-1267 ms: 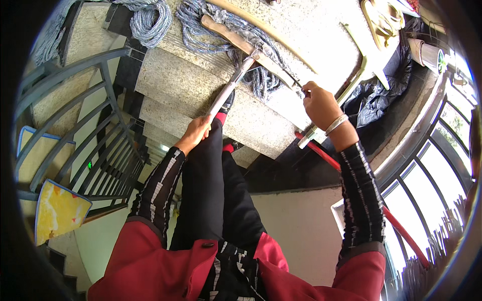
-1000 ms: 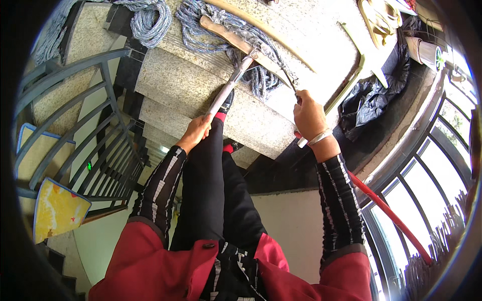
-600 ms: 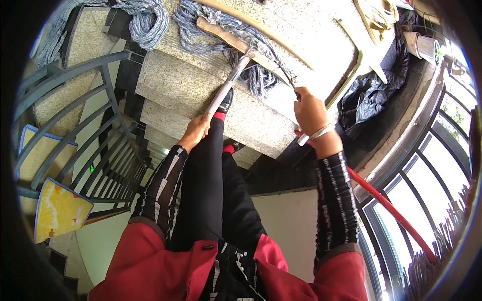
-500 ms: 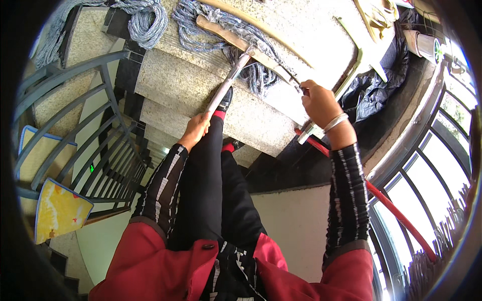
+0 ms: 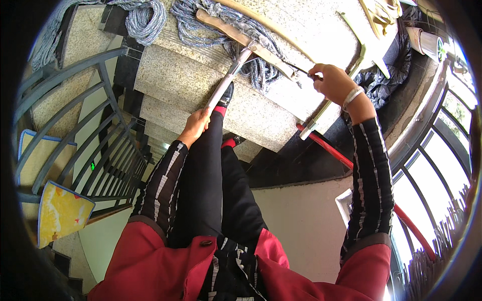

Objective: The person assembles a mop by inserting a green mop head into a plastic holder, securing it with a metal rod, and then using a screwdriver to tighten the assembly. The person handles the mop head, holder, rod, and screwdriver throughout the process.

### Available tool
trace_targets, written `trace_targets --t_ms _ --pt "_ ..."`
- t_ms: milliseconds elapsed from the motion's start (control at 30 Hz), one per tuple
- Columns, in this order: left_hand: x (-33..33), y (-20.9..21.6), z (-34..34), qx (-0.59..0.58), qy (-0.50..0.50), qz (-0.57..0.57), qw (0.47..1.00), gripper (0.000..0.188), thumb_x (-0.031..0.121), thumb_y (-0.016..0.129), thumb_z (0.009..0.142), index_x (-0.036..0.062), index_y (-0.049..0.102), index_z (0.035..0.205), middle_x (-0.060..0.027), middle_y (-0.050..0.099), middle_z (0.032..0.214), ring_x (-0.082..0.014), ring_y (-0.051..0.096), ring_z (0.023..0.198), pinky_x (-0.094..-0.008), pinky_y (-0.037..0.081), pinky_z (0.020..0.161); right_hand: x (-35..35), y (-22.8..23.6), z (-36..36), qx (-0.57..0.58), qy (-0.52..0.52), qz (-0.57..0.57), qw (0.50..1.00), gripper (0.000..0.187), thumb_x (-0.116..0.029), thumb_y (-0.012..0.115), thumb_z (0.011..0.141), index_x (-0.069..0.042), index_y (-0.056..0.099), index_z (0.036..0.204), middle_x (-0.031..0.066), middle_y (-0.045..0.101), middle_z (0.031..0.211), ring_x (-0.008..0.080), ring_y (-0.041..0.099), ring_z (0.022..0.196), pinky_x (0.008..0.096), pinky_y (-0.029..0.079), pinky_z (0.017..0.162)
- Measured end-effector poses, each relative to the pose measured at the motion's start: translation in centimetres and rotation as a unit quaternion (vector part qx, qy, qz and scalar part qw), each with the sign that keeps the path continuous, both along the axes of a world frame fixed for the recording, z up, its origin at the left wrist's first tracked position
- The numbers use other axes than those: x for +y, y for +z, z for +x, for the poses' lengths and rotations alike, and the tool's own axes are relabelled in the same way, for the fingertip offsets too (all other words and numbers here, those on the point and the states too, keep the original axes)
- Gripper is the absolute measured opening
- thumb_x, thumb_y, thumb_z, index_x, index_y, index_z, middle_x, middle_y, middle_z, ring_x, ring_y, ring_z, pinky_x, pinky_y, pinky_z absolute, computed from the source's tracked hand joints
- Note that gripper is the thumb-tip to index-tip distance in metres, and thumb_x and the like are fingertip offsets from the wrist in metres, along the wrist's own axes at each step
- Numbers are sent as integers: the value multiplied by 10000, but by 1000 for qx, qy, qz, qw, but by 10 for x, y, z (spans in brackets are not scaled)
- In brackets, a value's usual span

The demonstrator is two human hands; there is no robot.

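1. The left hand (image 5: 196, 125) is wrapped around the lower end of a pale, straight, stick-like handle (image 5: 223, 93), probably because that end gives leverage to steady the piece.
2. The right hand (image 5: 336, 85), raised farther right, has its fingers closed on a thin, dark, slender rod (image 5: 301, 69). It grips the near end, which seems to leave the far end free to point toward the wood; I cannot tell whether that tip touches anything.
3. The handle's upper end meets a long, tan, flat wooden bar (image 5: 226, 31), forming a T. The bar lies across loose blue-grey twisted rope (image 5: 193, 27) on the speckled stone steps (image 5: 175, 70), which likely carry its weight.
4. A black shoe (image 5: 228, 95) stands just beside the handle, perhaps for a firm stance.
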State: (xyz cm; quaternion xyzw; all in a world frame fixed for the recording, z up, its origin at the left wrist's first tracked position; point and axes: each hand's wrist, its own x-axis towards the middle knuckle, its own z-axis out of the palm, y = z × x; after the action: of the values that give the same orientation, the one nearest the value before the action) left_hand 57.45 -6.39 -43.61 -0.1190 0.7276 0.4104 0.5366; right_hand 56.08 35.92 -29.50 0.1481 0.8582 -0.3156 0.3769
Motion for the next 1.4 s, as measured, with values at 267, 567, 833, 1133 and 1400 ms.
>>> trace_targets --t_ms 267,567,833,1133,1400 --pt "2 6 -3 22 -17 -11 1000 549 592 466 916 78 550 743 10 496 566 -96 468 495 -264 375 474 -20 -13 -31 -50 66 72 994 241 -34 549 778 21 638 995 223 673 861 361 659 821 384 513 765" --pt "-1 -2 -1 23 -10 0 1000 550 586 469 918 69 548 747 4 503 571 -100 481 508 -268 382 486 -86 -26 42 34 -126 121 984 252 -35 488 843 13 529 1086 275 633 763 431 638 747 474 516 704" --pt "-2 -2 -3 20 -27 2 999 540 582 474 920 69 547 766 9 506 577 -97 475 495 -264 384 475 -85 -25 56 63 -162 110 979 323 -51 531 828 -26 557 1149 248 660 884 406 649 824 445 524 755" --pt "2 6 -4 16 -18 16 1000 513 547 458 942 86 532 730 21 489 583 -67 444 492 -231 349 460 -24 1 50 72 -86 43 993 303 -49 561 817 5 614 1110 229 673 891 331 675 815 358 525 761" --pt "13 19 -3 33 -74 40 996 502 511 507 938 46 542 752 16 489 597 -79 465 511 -257 379 477 -12 28 93 73 -99 40 992 330 -40 567 804 3 603 1129 209 670 841 303 680 776 343 523 732"
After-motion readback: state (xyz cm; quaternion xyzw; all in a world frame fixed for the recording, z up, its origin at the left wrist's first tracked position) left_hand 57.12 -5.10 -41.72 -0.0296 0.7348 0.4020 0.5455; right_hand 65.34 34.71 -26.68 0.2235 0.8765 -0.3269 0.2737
